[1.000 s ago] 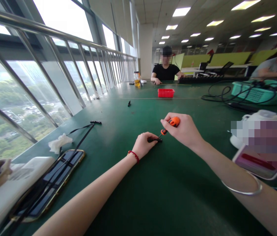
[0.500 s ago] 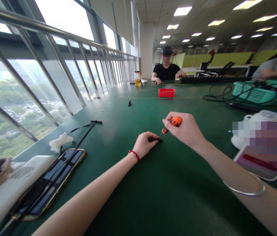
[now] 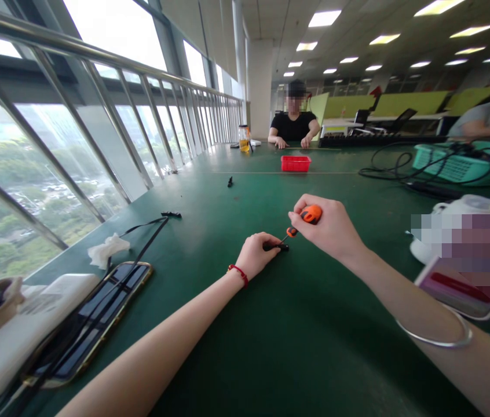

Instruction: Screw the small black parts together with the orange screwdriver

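Observation:
My right hand is closed around the orange and black handle of a screwdriver. The shaft slants down to the left, and its tip meets a small black part on the green tabletop. Pinched over that part, my left hand holds it against the table; the fingers cover much of it. Its exact kind is too small to make out. Farther off lies another small black piece.
A smartphone with black straps across it lies at the left, beside crumpled tissue. A red tray stands ahead, near a seated person. Right are a teal basket with cables and a white bag.
My hands and the screwdriver keep almost the same place. Across the table, the seated person's hand on the right side has moved inward and down onto the tabletop.

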A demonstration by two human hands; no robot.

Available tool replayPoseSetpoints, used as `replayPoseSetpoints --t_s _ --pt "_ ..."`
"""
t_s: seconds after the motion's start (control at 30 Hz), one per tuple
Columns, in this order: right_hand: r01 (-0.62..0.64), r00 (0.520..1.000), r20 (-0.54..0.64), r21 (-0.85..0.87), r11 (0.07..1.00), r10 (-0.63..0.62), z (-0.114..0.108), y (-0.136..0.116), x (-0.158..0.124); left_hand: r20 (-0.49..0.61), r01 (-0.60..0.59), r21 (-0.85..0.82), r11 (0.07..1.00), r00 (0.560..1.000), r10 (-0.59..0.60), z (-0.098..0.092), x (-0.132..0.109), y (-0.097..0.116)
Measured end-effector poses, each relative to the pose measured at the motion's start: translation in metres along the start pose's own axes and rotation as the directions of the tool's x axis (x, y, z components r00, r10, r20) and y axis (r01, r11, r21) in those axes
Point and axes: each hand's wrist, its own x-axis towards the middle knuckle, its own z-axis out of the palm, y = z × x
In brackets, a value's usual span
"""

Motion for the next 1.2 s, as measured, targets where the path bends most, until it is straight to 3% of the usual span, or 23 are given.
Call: replayPoseSetpoints --t_s 0.7,1.2 --pt "-0.050 0.999 -0.023 -0.124 0.991 0.048 0.0030 -0.0060 -0.0043 -0.003 -0.014 -0.024 1.000 1.000 0.014 0.0010 0.0008 -0.0009" --pt "-0.048 0.999 -0.005 -0.072 0.996 0.048 0.0024 -0.0080 -0.0045 -0.005 -0.005 -0.013 1.000 1.000 0.004 0.0003 0.0007 -0.0005"
